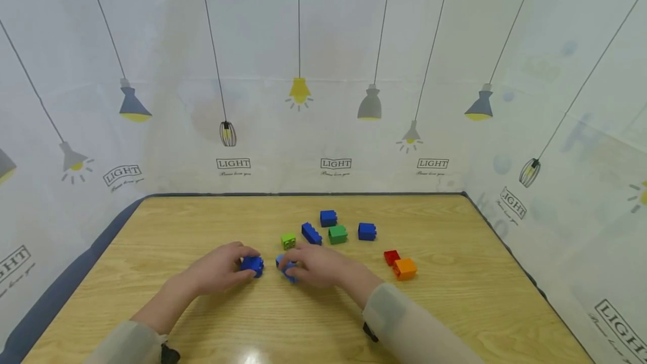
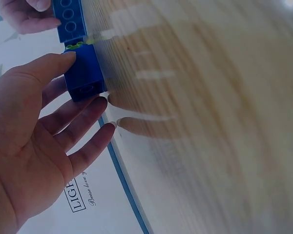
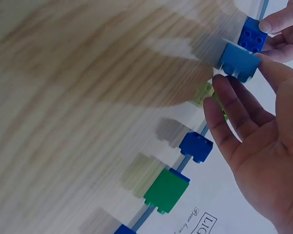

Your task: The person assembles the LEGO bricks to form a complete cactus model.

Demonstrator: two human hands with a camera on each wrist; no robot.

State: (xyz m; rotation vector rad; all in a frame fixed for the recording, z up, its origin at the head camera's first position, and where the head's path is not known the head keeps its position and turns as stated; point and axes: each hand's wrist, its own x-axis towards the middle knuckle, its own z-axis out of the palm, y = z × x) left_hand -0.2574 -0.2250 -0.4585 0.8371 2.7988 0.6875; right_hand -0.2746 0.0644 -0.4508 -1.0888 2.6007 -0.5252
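Observation:
My left hand (image 1: 218, 269) pinches a dark blue toy brick (image 1: 252, 266) between thumb and fingers, low over the table. In the left wrist view, the thumb lies on this brick (image 2: 85, 73) and the other fingers spread beneath it. Just to the right, my right hand (image 1: 319, 265) holds a lighter blue brick (image 1: 287, 269) by its thumb and fingertips, and partly hides it. The right wrist view shows that lighter brick (image 3: 240, 61) overlapping the dark blue one (image 3: 253, 35), whose studs face this camera. A small gap separates the two bricks in the head view.
Beyond the hands lie a lime green brick (image 1: 288, 241), a long blue brick (image 1: 311, 233), a green brick (image 1: 337, 234) and two blue bricks, one farther back (image 1: 328, 218), one rightward (image 1: 367, 231). Red (image 1: 391, 257) and orange (image 1: 405, 269) bricks sit at right on the wooden table (image 1: 480, 319).

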